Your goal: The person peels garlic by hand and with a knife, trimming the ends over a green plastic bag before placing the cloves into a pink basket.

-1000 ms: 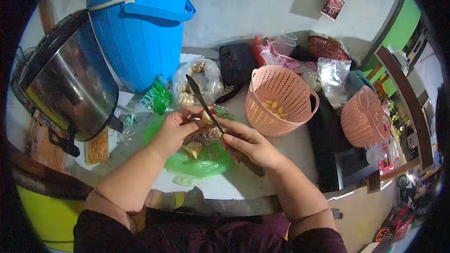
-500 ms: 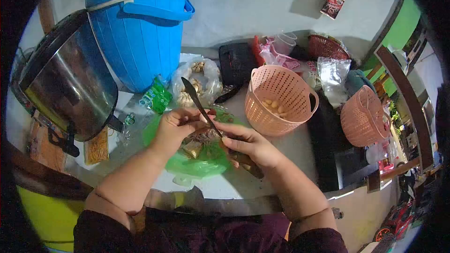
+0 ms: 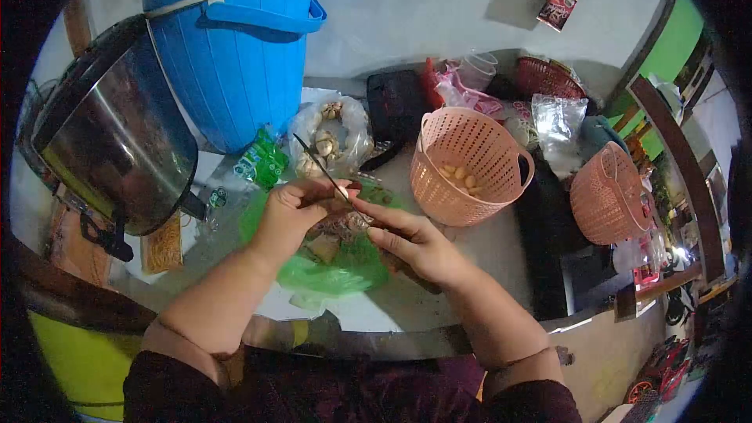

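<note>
My left hand is closed, with its fingertips pinched on a small white garlic clove. My right hand grips a knife, whose dark blade points up and to the left, its edge against or just beside the clove. Both hands are above a green plastic bag spread on the table, with skins and scraps on it. Pale peeled cloves lie in the bottom of a pink perforated basket to the right. Behind my hands, a clear bag holds whole garlic bulbs.
A tall blue lidded bucket and a large metal pot stand at the left. A crumpled green packet lies near the bucket. Another pink basket sits at the right, near a black pouch and plastic bags at the back.
The knife blade has turned edge-on, looking thinner, and its tip has dropped slightly to the left. The hands stay in nearly the same place. The scene has become dimmer.
</note>
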The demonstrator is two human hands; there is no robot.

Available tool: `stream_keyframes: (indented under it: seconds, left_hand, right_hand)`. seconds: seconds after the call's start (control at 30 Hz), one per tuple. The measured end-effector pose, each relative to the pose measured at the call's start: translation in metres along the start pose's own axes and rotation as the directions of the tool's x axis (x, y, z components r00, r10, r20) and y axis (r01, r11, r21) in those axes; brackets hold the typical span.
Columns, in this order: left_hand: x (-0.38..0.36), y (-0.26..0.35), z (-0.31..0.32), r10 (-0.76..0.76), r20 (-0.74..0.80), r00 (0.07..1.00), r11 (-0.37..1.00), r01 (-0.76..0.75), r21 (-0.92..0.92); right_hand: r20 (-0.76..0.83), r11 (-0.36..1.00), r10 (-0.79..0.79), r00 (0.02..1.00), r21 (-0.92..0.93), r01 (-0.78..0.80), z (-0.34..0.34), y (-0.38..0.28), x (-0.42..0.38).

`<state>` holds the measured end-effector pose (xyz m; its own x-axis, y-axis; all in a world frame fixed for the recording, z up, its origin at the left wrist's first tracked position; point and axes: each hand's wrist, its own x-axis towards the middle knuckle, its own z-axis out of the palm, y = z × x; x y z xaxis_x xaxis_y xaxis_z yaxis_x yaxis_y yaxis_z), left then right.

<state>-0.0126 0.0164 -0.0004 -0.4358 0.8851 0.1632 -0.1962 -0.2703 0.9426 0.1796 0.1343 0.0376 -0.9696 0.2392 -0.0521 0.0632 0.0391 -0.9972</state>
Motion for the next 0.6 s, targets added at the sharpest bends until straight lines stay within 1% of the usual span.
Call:
stream_keyframes:
  seconds: [0.03,0.1,0.17,0.2,0.27,0.3,0.33,0.37,0.4,0.47,0.53,0.6]
  left_hand:
    - [0.000,0.005,0.002,0.005,0.008,1.000,0.995,-0.006,0.097]
    - [0.000,0.005,0.001,0.024,0.004,1.000,0.993,-0.025,0.118]
    - [0.000,0.005,0.000,0.039,0.008,0.999,0.989,-0.040,0.143]
    - [-0.001,0.007,0.001,0.043,0.013,0.999,0.986,-0.045,0.158]
    - [-0.001,0.007,0.001,0.061,0.022,0.998,0.985,-0.063,0.163]
    - [0.000,0.006,0.001,0.073,0.025,0.997,0.985,-0.076,0.153]
    - [0.000,0.005,0.001,0.086,0.029,0.996,0.986,-0.089,0.143]
    - [-0.001,0.006,0.002,0.064,0.016,0.998,0.990,-0.065,0.125]
    - [-0.001,0.008,0.003,0.042,0.004,0.999,0.993,-0.042,0.108]
    - [-0.001,0.005,0.001,-0.005,0.002,1.000,0.996,0.005,0.086]
    - [0.002,-0.003,-0.004,-0.053,0.023,0.998,0.996,0.051,0.080]
    - [0.002,-0.004,-0.005,-0.045,0.048,0.998,0.997,0.042,0.061]
  right_hand:
    - [-0.005,0.999,-0.028,1.000,-0.038,0.028,0.000,0.001,0.000]
    - [-0.012,0.990,-0.086,0.996,-0.115,0.084,0.000,0.002,0.001]
    - [-0.014,0.980,-0.112,0.994,-0.168,0.108,0.001,0.001,0.001]
    - [-0.014,0.978,-0.109,0.994,-0.182,0.104,0.001,-0.002,0.000]
    - [-0.010,0.984,-0.043,0.999,-0.173,0.041,0.001,-0.009,-0.001]
    - [-0.003,0.989,0.019,1.000,-0.150,-0.020,0.000,-0.013,-0.002]
    - [0.001,0.994,0.032,0.999,-0.108,-0.032,-0.001,-0.012,-0.002]
    - [0.005,0.997,0.045,0.999,-0.067,-0.045,-0.001,-0.011,-0.001]
    - [0.003,1.000,0.009,1.000,-0.008,-0.009,-0.003,-0.004,0.000]
    - [0.002,0.996,0.001,1.000,0.092,-0.002,-0.004,0.000,0.001]
    - [0.010,0.983,0.058,0.998,0.173,-0.059,-0.006,-0.003,-0.001]
    - [0.037,0.984,0.026,0.999,0.178,-0.032,-0.009,-0.001,0.001]
